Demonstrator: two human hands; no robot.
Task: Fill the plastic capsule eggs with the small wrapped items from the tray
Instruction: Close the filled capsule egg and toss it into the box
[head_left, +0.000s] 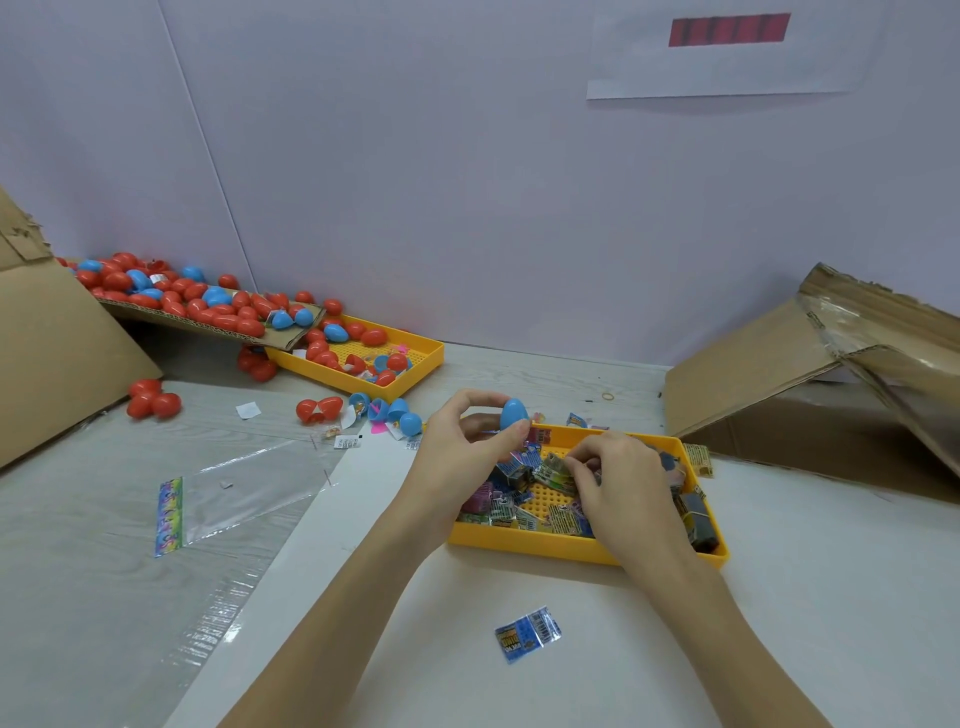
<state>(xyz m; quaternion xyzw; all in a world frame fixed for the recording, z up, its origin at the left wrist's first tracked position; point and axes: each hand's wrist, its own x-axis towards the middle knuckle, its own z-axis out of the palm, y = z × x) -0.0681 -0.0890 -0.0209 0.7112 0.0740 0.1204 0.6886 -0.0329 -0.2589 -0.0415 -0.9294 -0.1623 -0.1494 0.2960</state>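
Note:
My left hand (457, 447) holds a blue capsule egg half (513, 413) between thumb and fingers, just above the near yellow tray (524, 545). That tray is full of small wrapped items (519, 512) in printed foil. My right hand (618, 483) reaches into the tray and pinches a greenish wrapped item (553, 467) at its fingertips. More blue egg halves (395, 413) and a red egg (317, 409) lie on the table to the left of my left hand.
A second yellow tray (415, 371) at the back holds red and blue eggs, with a cardboard flap (280, 340) spilling many more. Cardboard boxes stand left (57, 358) and right (769, 374). A clear plastic bag (234, 488) and one blue wrapped item (527, 633) lie on the table.

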